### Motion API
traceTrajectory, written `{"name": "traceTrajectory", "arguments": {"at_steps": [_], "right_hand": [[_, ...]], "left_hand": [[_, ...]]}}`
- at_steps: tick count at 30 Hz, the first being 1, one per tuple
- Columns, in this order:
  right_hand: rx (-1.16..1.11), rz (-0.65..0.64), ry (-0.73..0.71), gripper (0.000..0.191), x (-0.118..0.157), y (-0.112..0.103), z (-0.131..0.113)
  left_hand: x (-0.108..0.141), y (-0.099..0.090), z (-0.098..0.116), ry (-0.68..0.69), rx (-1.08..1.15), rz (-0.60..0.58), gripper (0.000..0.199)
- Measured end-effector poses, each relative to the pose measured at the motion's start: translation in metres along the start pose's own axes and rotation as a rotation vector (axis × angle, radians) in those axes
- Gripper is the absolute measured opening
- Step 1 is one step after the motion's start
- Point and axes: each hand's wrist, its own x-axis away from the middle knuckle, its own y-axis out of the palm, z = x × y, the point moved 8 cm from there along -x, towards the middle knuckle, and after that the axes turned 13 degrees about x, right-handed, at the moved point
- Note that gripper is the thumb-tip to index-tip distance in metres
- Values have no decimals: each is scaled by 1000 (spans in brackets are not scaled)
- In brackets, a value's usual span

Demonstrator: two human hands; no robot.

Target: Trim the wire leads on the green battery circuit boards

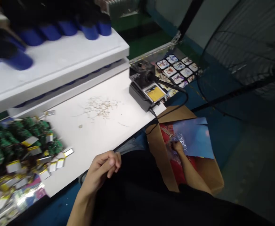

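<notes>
My left hand [105,166] is raised over my lap by the front edge of the white tabletop [104,135]. Its fingers curl in under the thumb, and nothing shows between them. My right hand [177,146] reaches down into an open cardboard box [159,157] on my right. Closed fingers there press among crumpled clear plastic [181,139] and red material [178,171]; what they grip is hidden. A blue sheet [194,138] lies across the box beside that hand.
Green circuit boards with silver battery pouches [34,141] are heaped at left. A soldering station [147,91] with a black cable stands near the right corner. Wire scraps [102,106] litter the tabletop. White foam trays [81,59] carry blue-and-black cylinders [90,31] behind.
</notes>
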Motion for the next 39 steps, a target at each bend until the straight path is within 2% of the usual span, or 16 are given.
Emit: {"name": "traceTrajectory", "arguments": {"at_steps": [2,4,6,9,13,16,17,19,21,24,26,27,29,30,33,39], "right_hand": [[-6,-241,-50,29,17,15,-22],[-2,-465,-152,37,40,27,-52],[2,-638,-288,43,66,32,-88],[-52,-803,-534,57,102,21,-149],[-183,-745,-813,67,136,-22,-237],[-365,-748,-1105,70,176,-52,-305],[-338,-770,-1172,67,190,-54,-324],[-208,-784,-1218,58,212,-43,-356],[-179,-752,-1206,51,228,-28,-385],[-226,-823,-1242,47,265,4,-426],[-219,-866,-1318,43,296,25,-452],[-222,-849,-1369,42,311,33,-467],[-238,-717,-1463,38,336,42,-497],[-223,-640,-1503,37,346,46,-511],[-128,-491,-1581,37,370,59,-547],[45,-489,-1585,49,387,90,-576]], "left_hand": [[13,-24,6,24,-13,89,49],[23,-38,12,31,-40,152,58],[28,-47,19,37,-60,201,57],[28,-57,24,25,-7,255,41],[17,-61,23,20,33,249,41],[9,-56,35,89,-21,199,67],[10,-55,45,121,-47,200,72],[22,-61,75,200,-138,265,66],[49,-78,118,318,-261,418,53],[115,-118,186,610,-344,762,48],[162,-146,215,755,-440,1045,47],[181,-158,223,772,-527,1192,45],[202,-181,227,666,-702,1401,48],[204,-192,223,580,-755,1441,52],[197,-210,206,425,-776,1386,61],[178,-196,189,468,-782,1254,64]]}}
